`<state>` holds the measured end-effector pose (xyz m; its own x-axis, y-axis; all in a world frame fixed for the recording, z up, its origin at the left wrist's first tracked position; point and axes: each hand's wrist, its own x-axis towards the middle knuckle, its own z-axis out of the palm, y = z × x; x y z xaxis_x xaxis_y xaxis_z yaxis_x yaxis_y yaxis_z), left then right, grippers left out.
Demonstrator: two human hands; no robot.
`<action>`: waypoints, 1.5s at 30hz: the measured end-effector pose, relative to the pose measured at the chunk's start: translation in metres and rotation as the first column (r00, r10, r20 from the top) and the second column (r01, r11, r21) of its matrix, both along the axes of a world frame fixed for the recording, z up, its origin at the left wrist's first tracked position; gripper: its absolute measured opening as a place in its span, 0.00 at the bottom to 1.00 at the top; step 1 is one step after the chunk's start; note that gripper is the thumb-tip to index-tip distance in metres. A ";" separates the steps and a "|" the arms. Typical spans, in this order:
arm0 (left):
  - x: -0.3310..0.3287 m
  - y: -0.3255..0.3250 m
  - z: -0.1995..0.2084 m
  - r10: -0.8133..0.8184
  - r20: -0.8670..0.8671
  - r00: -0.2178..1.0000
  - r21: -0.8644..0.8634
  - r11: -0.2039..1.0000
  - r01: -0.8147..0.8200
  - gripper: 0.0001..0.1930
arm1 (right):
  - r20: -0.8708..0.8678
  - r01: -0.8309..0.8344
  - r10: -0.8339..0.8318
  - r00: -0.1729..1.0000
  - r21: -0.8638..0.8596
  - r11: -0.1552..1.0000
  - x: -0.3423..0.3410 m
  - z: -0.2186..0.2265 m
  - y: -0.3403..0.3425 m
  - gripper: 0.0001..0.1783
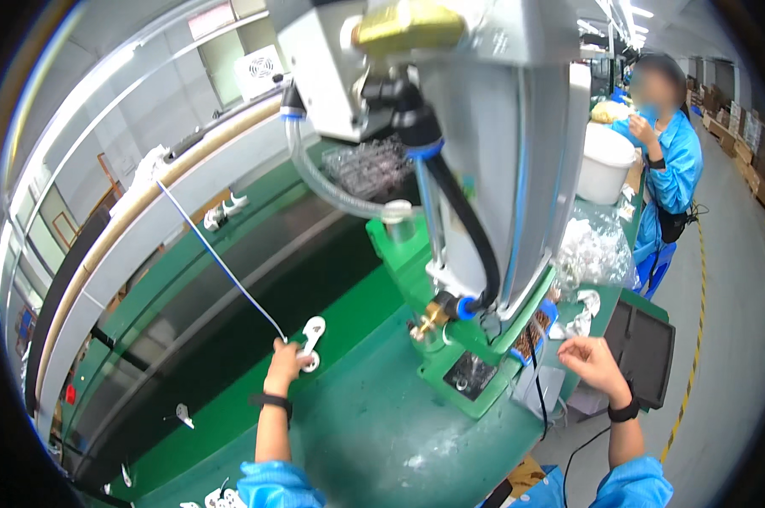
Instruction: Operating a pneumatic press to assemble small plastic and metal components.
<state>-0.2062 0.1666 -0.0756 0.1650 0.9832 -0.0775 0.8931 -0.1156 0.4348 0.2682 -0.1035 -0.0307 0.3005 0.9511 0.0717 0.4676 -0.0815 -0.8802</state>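
My left hand is closed at the lower end of a white plastic piece with two rounded ends, over the green belt. A thin white-and-blue cord comes down from the upper left and meets the same fingers; whether they also grip it is unclear. My right hand hangs at the table's right side, fingers curled together, and what they pinch, if anything, is too small to make out. Close above it lie white plastic parts. Between the hands stands a green-based machine with a dark square plate.
A blue bin of small copper-coloured pieces sits beside the machine. Farther back are a clear bag of white parts and a white bucket. A dark tray is at the right. Another person in blue works beyond.
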 end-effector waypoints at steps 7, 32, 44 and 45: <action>-0.036 -0.046 -0.027 0.056 -0.184 0.981 0.379 0.925 0.018 0.12 | -0.147 0.105 -0.098 0.984 0.042 0.994 0.012 -0.024 -0.015 0.04; 0.221 -0.146 0.066 -0.498 0.211 0.841 0.370 0.837 0.402 0.07 | -0.108 0.156 -0.148 0.983 0.070 0.985 -0.018 -0.023 -0.022 0.05; 0.228 -0.156 0.055 -0.360 0.244 0.901 0.394 0.885 0.247 0.09 | -0.397 0.279 -0.165 0.903 0.248 0.928 -0.056 -0.074 0.035 0.01; 0.227 -0.162 0.056 -0.308 0.303 0.902 0.380 0.907 0.182 0.09 | -0.315 0.259 -0.181 0.932 0.226 0.939 -0.056 -0.074 0.029 0.01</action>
<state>0.0210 0.0041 -0.0193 0.3579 0.8634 0.3556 0.6139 -0.5045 0.6071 0.2120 -0.0745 -0.1042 0.5447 0.8176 0.1865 0.1904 0.0960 -0.9770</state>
